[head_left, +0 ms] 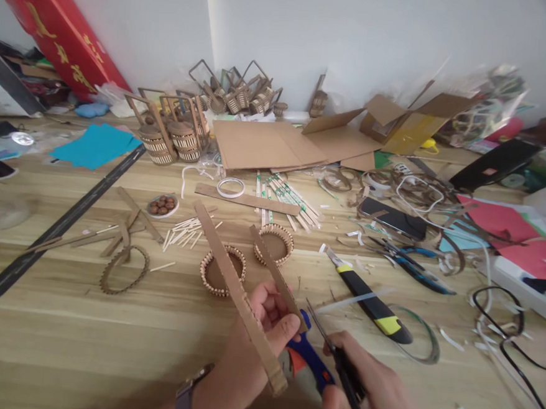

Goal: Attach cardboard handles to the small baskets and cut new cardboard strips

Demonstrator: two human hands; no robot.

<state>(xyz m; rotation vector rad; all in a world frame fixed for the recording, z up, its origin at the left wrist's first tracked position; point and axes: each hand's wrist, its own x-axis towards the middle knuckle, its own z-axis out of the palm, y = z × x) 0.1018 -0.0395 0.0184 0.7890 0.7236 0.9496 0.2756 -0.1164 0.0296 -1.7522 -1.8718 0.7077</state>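
Note:
Thumb and fingers of my left hand are closed on a brown cardboard strip that points up and away. A longer cardboard strip slants across the same hand, its near end bent; whether the two are joined I cannot tell. Black-handled scissors are in my right hand, blades pointing toward the shorter strip's near end. Between the hands, partly hidden, lies a blue-handled tool with an orange part below. Beyond the strips sit two round stick-walled baskets.
A yellow-black utility knife and blue-black pliers lie at right. Further back are a phone, cardboard sheets and small finished buckets. Small sticks and a bowl of brown balls stand left of centre.

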